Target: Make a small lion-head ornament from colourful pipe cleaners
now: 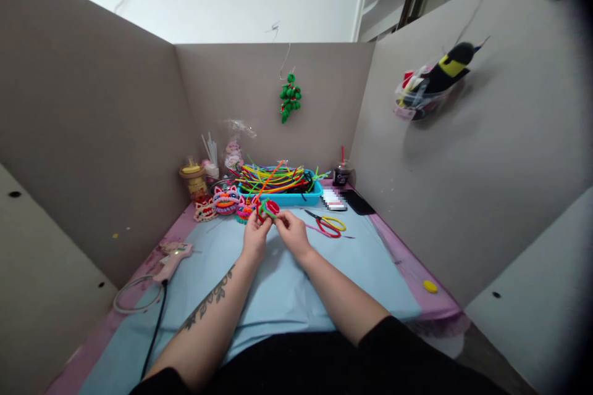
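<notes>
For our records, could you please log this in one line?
left hand: holding colourful craft piece; right hand: holding it; scissors: on cloth

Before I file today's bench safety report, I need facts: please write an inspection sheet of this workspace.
Surface: blue sheet, wrinkled at the front, over a pink cover.
Job's things: red-and-green piece in hand; coloured stems in a blue tray; scissors to the right.
Clutter: dark cup, black phone, yellow disc.
Hands: fingers of left hand and right hand hold the piece.
Cables: black cord runs from the pink glue gun toward the front.
Surroundings: grey partitions on three sides; green ornament hanging at the back.
</notes>
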The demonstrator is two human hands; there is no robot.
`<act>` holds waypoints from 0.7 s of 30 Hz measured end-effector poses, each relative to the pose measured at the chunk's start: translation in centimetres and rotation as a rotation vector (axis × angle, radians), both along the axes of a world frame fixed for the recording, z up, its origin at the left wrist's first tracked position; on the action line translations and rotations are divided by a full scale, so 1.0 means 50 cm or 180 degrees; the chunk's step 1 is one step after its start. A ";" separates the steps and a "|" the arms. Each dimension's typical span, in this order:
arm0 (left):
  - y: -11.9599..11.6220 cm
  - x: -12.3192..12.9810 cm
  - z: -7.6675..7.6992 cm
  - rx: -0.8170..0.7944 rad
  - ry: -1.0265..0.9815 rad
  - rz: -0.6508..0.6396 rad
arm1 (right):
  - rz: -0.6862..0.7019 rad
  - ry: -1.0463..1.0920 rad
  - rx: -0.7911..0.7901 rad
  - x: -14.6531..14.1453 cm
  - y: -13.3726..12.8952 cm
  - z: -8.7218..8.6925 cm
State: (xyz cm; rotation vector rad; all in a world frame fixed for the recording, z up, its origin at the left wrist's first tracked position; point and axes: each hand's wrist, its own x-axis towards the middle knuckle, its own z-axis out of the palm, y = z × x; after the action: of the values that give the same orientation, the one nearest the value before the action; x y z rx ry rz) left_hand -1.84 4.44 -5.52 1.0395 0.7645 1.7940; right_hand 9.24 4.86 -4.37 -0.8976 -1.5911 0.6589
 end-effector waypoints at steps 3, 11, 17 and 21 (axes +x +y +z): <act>-0.005 0.002 0.004 -0.0156 -0.0214 -0.0126 | 0.0026 0.0065 -0.0012 -0.003 -0.003 0.000; 0.002 -0.001 -0.006 -0.0013 0.0236 0.0120 | -0.0282 -0.0170 0.0292 0.001 -0.001 0.010; -0.012 0.005 -0.011 0.0009 0.1124 0.0485 | 0.0417 0.0553 -0.0054 -0.001 -0.009 0.028; -0.011 0.008 -0.011 0.0063 0.1264 0.0504 | 0.0448 0.1054 -0.0257 0.010 -0.006 0.042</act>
State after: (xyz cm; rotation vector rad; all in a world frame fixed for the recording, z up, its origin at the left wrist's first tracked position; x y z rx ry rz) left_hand -1.46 3.87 -6.07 1.4047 1.0962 1.7485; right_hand 9.76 4.58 -2.26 -0.6964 -1.3442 0.9263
